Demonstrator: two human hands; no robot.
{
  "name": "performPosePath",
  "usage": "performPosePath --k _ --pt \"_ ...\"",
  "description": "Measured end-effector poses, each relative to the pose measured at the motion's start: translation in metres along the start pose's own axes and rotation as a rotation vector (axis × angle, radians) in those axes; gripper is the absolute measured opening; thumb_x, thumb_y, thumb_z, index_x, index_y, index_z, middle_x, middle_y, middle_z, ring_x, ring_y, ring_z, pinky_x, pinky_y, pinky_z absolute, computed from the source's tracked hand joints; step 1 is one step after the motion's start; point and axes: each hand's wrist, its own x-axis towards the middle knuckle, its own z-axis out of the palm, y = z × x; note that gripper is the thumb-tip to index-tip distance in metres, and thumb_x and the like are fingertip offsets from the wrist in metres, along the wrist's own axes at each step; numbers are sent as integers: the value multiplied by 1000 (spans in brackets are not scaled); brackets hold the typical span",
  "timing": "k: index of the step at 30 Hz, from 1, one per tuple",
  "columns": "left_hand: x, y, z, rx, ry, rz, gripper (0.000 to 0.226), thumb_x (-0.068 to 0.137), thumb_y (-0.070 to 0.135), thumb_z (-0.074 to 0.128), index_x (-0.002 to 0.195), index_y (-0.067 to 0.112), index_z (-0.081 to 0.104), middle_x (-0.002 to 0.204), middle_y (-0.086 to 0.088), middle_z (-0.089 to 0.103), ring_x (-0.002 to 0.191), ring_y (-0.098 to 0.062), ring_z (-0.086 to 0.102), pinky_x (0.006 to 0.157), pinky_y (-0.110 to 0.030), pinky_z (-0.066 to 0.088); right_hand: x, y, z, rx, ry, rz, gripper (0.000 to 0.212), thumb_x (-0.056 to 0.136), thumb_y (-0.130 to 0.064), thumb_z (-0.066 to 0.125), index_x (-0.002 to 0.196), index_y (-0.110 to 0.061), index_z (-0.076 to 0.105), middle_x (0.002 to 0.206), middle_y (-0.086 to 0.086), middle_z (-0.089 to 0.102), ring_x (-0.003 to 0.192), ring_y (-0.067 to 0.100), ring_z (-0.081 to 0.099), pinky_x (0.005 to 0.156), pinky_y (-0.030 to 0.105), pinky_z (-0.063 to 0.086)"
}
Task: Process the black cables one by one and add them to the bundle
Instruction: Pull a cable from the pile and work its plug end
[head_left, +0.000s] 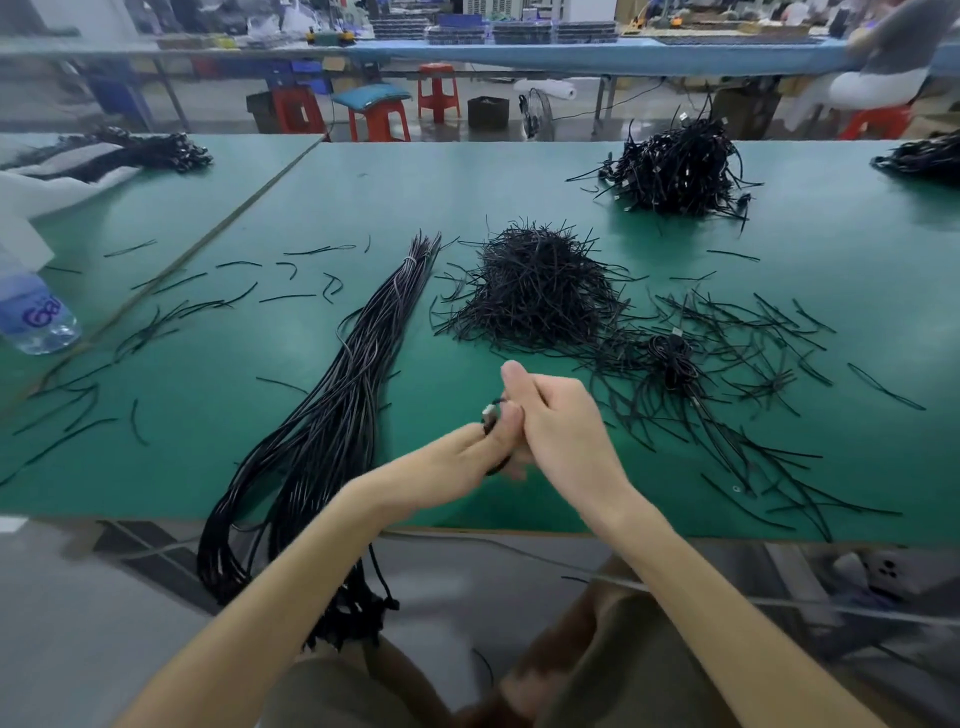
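Only one camera is here. It sits on the person's head and looks forward and down. The left hand (467, 449) and right hand (563, 423) are close, in the middle of the view. The green bench (363, 208) spreads wide behind them. Red stools (439, 92) far off sit small at the top.

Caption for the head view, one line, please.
Left hand and right hand hold one black cable over the green table, bundle lying left.
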Motion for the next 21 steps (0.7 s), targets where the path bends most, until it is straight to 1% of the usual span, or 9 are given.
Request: performPosePath --k 2,5,6,9,11,13,15,18,21 --pt "5 -9 9 -229 62 23 62 106 53 14 105 17 64 112 -1 68 92 4 65 102 -9 39 -5 -5 1 -96 60 -62 53 107 -39 46 63 -12 55 58 -9 64 54 10 53 57 28 41" --pt "12 -16 12 -702 55 2 75 93 75 27 123 16 62 130 -18 65 131 -24 55 117 -36 34 -16 -3 -2 -153 84 -152 49 107 -38 46 63 -17 51 55 -6 53 54 10 46 52 23 33" --pt "14 -16 8 -801 17 8 79 94 76 25 120 11 62 131 -12 60 134 -25 51 115 -36 33 -21 -2 0 -161 70 -172 47 107 -38 46 64 -20 53 55 -7 51 55 9 47 52 21 31" --pt "18 -4 -6 -991 22 42 83 103 67 14 146 5 49 148 -9 56 141 -17 49 118 -33 32 -33 5 10 -204 20 -217 39 107 -37 47 71 -25 57 51 -10 45 51 10 45 53 24 28" --pt "17 4 -10 -1116 90 87 69 109 54 21 142 5 55 143 -6 61 130 -13 59 106 -27 46 -34 10 16 -183 -19 -219 36 107 -36 48 74 -25 56 51 -9 46 49 13 43 53 29 29" --pt "17 6 -9 -1255 155 89 50 109 41 36 119 9 73 116 1 73 89 -8 66 77 -24 58 -32 15 17 -152 -31 -206 34 107 -36 49 76 -23 58 56 -4 51 49 15 42 53 36 35" --pt "17 6 -10 -1348 193 90 38 107 34 45 96 17 77 88 9 67 59 -8 52 67 -24 55 -29 20 15 -146 -39 -180 35 106 -40 50 75 -24 59 57 -7 54 49 14 41 52 35 36" --pt "16 3 -13 -1409 222 132 29 106 29 45 87 22 65 74 12 54 50 -8 40 66 -22 46 -24 27 10 -175 -53 -73 35 101 -51 54 78 -25 60 56 -12 53 50 9 42 51 25 31" --pt "16 0 -12 -1338 191 140 32 107 31 43 78 24 55 62 10 38 43 -7 28 50 -21 34 -19 29 2 -198 -98 33 34 94 -57 61 102 -25 56 64 -6 56 54 7 49 53 20 36"
